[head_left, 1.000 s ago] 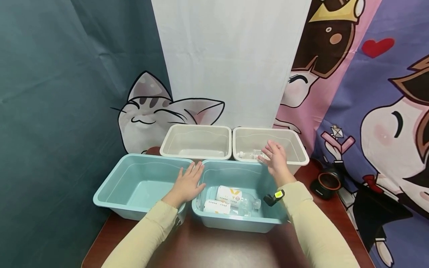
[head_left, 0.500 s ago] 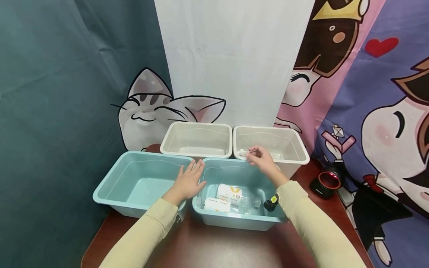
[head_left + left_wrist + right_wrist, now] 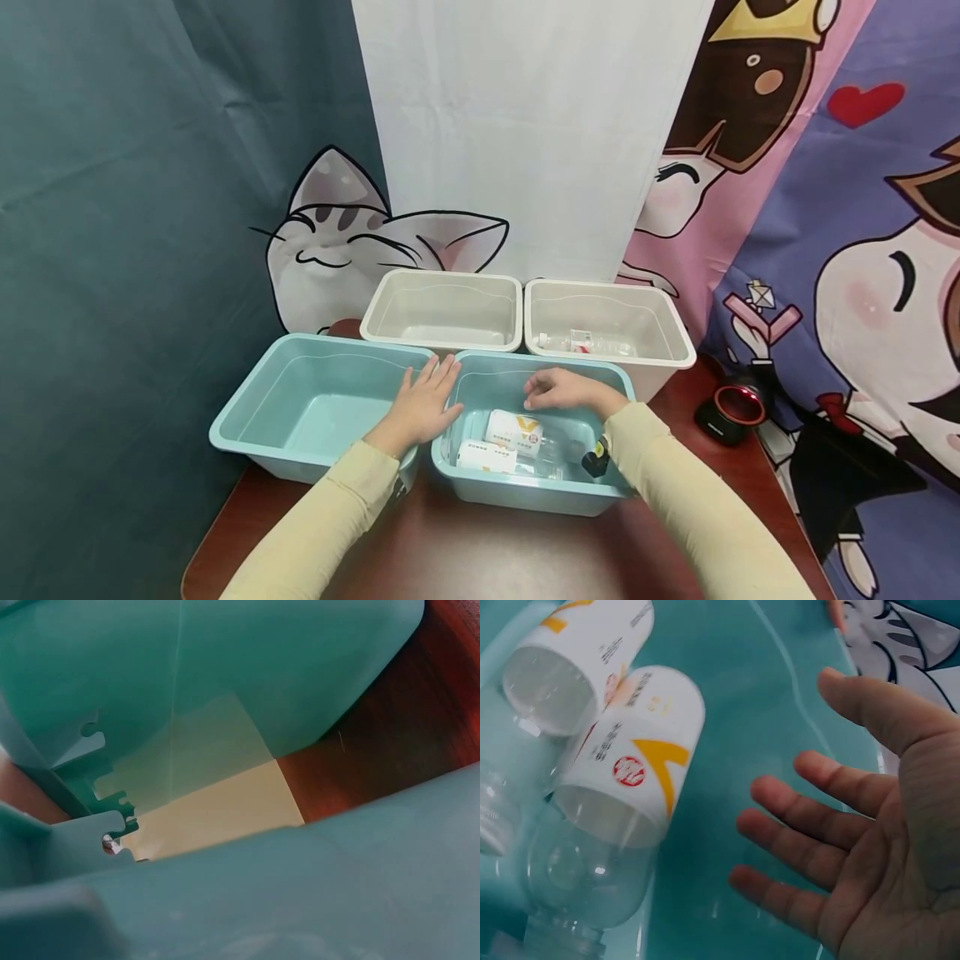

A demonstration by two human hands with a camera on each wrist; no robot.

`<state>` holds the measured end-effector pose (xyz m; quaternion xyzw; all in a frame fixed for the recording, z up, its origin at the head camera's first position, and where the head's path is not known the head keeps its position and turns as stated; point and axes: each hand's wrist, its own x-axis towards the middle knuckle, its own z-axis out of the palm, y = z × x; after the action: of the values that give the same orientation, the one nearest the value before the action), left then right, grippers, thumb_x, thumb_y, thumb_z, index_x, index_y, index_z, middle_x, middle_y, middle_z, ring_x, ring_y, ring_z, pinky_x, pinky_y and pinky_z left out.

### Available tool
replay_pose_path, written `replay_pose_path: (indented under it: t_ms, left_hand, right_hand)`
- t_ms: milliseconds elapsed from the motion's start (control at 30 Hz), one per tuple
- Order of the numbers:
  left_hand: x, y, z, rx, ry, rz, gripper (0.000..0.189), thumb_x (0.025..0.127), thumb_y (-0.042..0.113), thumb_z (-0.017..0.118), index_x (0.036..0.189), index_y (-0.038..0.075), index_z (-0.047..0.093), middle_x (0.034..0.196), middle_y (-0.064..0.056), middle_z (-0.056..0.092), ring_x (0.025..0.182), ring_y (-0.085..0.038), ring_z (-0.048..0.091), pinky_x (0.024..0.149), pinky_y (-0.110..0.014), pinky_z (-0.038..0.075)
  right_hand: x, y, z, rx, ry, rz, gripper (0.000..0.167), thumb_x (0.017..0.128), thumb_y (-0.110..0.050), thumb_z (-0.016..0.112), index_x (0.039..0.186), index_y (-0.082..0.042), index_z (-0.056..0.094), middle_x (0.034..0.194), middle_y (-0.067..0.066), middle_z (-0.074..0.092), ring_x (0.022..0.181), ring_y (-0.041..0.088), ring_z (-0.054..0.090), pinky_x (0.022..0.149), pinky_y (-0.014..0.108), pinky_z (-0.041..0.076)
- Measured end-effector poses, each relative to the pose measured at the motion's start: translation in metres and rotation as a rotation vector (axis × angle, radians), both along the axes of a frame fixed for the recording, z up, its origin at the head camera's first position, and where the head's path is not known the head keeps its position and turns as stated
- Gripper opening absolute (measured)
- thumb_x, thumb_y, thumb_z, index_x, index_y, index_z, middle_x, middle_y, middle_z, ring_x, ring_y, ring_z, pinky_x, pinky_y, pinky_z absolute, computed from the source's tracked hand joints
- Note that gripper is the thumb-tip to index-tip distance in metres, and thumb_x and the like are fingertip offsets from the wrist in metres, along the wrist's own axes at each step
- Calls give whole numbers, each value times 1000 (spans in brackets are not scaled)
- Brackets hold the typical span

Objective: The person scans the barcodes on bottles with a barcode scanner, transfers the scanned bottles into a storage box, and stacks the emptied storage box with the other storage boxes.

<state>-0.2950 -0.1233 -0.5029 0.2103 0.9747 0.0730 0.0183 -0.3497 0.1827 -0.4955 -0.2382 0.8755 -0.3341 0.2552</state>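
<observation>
My left hand (image 3: pixel 422 407) rests with its fingers spread on the adjoining rims of two blue bins, the left bin (image 3: pixel 322 421) and the right bin (image 3: pixel 525 497). Over the right blue bin hovers my right hand (image 3: pixel 564 389), relaxed and holding nothing, as the right wrist view shows. Beside it inside that bin lie two clear plastic bottles with white labels, the farther bottle (image 3: pixel 514 432) and the nearer bottle (image 3: pixel 487 457). In the left wrist view, blue bin walls fill most of the picture and the fingers are hidden.
Behind stand two off-white bins, a left one (image 3: pixel 442 321) and a right one (image 3: pixel 652 361). A clear bottle (image 3: pixel 581 342) with a small red-and-white label lies in the right one. A black round device (image 3: pixel 731 410) sits at the table's (image 3: pixel 480 554) right edge.
My right hand has moved from over the right off-white bin, where it reached to the bottle, toward me over the right blue bin. The bottle stays in the off-white bin. My left hand has not moved.
</observation>
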Motion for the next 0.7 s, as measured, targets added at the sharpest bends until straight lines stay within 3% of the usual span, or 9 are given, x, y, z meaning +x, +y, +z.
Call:
replay_pose_path:
  t_ms: [367,700]
  left_hand:
    - [-1,0,-2,-8,-9,8,76,103,53,39,163,13,17,170,-5,11,156,-30,5,120,-65,10]
    - [-2,1,-1,-17,-15,15,76,103,54,39,163,14,16,170,-3,9,156,-28,4,120,-64,10]
  right_hand:
    - [-1,-11,-18,137,-135,-2,66,86,-30,77,139,2,54,137,19,59,131,36,54,110,50,42]
    - [-3,-19,-33,245,-140,10,77,83,-37,81,145,-3,49,136,17,59,129,33,54,110,50,42]
